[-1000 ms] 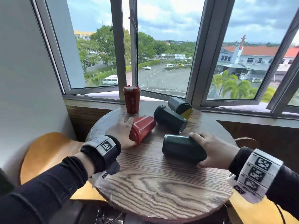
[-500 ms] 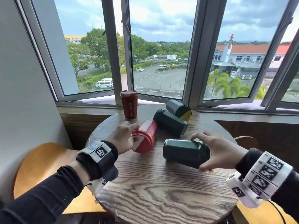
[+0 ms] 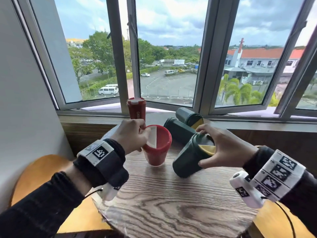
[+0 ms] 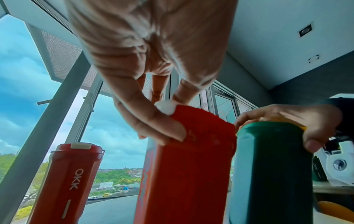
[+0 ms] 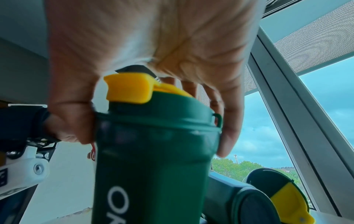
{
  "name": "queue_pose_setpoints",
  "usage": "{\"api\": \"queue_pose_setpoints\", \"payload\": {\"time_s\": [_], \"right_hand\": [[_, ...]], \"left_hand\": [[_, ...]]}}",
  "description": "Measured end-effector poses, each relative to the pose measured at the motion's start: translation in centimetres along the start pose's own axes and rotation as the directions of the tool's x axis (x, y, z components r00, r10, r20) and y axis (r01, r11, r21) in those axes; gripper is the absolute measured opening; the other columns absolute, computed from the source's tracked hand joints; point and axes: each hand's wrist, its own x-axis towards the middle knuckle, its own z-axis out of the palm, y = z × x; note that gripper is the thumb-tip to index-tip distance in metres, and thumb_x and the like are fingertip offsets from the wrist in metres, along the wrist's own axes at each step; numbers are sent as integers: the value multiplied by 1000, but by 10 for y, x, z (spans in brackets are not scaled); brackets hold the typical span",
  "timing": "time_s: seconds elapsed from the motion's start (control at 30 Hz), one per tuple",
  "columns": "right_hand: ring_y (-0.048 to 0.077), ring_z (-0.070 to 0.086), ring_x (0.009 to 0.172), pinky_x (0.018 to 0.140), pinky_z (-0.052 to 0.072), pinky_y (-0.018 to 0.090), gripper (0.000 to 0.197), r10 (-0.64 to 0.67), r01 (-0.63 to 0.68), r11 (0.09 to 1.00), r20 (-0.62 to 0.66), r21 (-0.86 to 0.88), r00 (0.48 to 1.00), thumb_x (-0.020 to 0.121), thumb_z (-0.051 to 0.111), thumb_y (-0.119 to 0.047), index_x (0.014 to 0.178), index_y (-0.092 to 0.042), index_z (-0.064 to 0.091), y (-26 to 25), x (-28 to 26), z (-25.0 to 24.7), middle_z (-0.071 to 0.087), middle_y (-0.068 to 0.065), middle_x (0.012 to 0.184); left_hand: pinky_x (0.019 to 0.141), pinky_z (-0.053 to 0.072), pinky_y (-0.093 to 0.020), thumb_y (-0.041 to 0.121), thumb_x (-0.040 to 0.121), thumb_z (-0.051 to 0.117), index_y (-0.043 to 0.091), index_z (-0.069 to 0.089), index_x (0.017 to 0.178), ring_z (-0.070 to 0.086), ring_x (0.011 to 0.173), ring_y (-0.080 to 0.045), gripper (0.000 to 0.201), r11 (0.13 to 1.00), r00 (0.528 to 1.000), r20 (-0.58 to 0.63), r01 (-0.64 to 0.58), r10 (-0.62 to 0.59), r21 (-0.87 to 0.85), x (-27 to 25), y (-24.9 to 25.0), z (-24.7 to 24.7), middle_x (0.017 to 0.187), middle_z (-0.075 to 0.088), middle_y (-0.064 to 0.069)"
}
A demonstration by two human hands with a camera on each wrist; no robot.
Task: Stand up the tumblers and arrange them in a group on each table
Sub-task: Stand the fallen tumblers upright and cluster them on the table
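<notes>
On the round table (image 3: 171, 203), your left hand (image 3: 132, 136) pinches the red tumbler (image 3: 157, 148) and your right hand (image 3: 224, 148) the tilted green tumbler (image 3: 190, 158) by their lids; likely stiff, light, smooth plastic, so grip the rims.

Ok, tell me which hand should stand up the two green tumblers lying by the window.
Right. The right hand is nearer the lying green tumblers; the left hand is across the table at the red tumbler. It must first release its tilted green tumbler.
</notes>
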Motion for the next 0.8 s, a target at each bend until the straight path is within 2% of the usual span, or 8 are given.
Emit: {"api": "queue_pose_setpoints", "payload": {"time_s": [0.1,0.2,0.33,0.4,0.5,0.6,0.7,0.8], "right_hand": [[13,56,95,78,44,11,81,-1,1,1000,-1,-14,1000,56,83,-40,124,-16,46,-5,6,1,60,-2,108],[9,52,91,72,37,-1,77,-1,1,999,15,-36,1000,60,81,-43,124,-17,48,-7,13,2,58,-5,107],[4,47,95,68,32,-1,80,-4,6,998,32,-60,999,61,76,-57,128,-24,47,-8,20,7,54,-9,115],[5,48,102,75,35,2,85,-8,10,999,45,-35,999,60,74,-61,132,-27,44,-7,23,12,52,-10,119],[10,48,111,92,41,21,92,1,-4,999,61,35,998,58,76,-60,136,-29,41,0,26,23,48,-6,127],[12,51,108,91,41,23,90,24,-26,995,24,94,999,57,81,-53,135,-31,42,6,25,29,51,-4,121],[14,54,110,94,44,27,86,15,-16,991,7,136,1000,57,82,-51,133,-36,43,10,23,31,57,-1,121],[13,54,111,96,44,30,86,-11,12,989,-6,147,1000,56,83,-49,132,-35,44,9,21,32,58,-2,122]], "left_hand": [[44,51,-22,22,85,57,3,60,70,65,43,-18,24,998,998,-36,58,-56,37,3,-2,1,62,67,-13],[47,53,-24,23,85,56,5,55,65,64,40,-17,26,995,994,-46,99,-97,29,3,-3,2,54,64,-8],[48,55,-31,28,86,52,7,55,76,65,47,-22,24,991,991,-9,133,-133,-5,1,-10,4,64,65,-10],[61,56,-38,39,87,50,10,56,85,64,65,-25,30,992,992,7,128,-128,21,2,-16,6,79,65,-10],[77,43,-29,63,74,55,18,52,111,54,96,-18,59,998,994,102,35,-40,50,-1,-23,5,108,57,-2],[95,35,-23,67,56,70,22,39,134,45,117,-11,95,996,982,173,-80,75,25,-7,-23,5,127,49,3],[97,27,-14,55,56,81,16,39,138,43,120,-9,100,986,976,156,-162,155,35,-8,-26,10,130,48,3],[100,29,-16,68,50,70,11,41,137,46,121,-14,107,980,973,127,-196,191,27,-6,-29,14,131,52,-5]]}}
